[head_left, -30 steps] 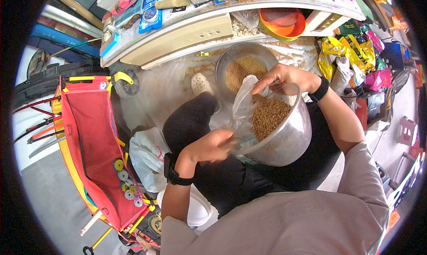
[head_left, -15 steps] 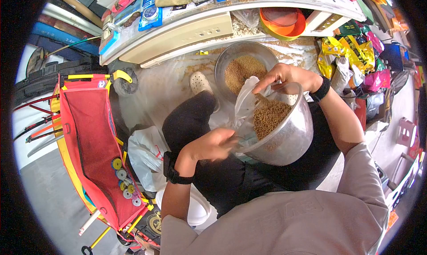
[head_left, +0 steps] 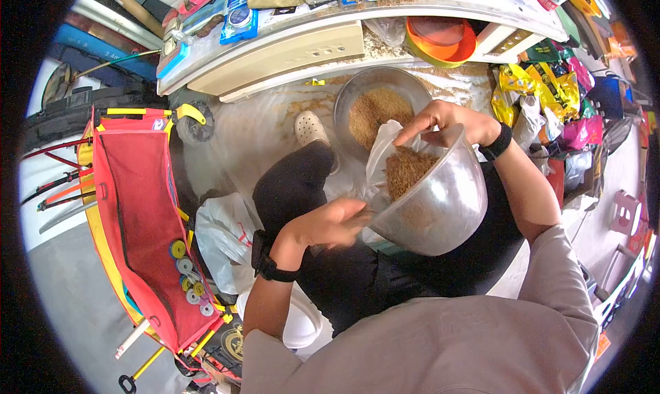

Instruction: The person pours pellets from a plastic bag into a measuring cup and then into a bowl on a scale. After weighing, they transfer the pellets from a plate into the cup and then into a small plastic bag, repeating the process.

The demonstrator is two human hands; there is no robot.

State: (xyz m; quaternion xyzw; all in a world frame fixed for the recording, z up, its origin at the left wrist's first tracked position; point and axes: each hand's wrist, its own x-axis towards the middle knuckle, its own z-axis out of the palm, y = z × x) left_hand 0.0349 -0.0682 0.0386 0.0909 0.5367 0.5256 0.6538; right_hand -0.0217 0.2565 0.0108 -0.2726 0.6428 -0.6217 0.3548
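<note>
My right hand [head_left: 450,124] grips the far rim of a see-through bowl [head_left: 450,212], index finger stretched along a plastic bag [head_left: 378,155]. The bowl is tilted to the left over my lap, and brown pellets [head_left: 407,172] lie against its low side by the bag's mouth. At the low left edge, where bag and bowl meet, my left hand [head_left: 331,223] is closed; its fingertips seem to pinch the bag's edge, partly hidden. Beyond the bag, a metal basin [head_left: 344,108] on the floor holds more brown and tan grain [head_left: 381,108].
A red fabric bag [head_left: 141,208] on a yellow frame stands left, with several spools inside. A white plastic bag [head_left: 223,236] and white bucket [head_left: 302,325] are near my left arm. Ahead is a cluttered counter [head_left: 289,47] with an orange bowl [head_left: 447,50]; yellow packets [head_left: 536,88] lie right.
The bowl has tipped further to the left, and the pellets have shifted toward the bag. Both hands stay in nearly the same places.
</note>
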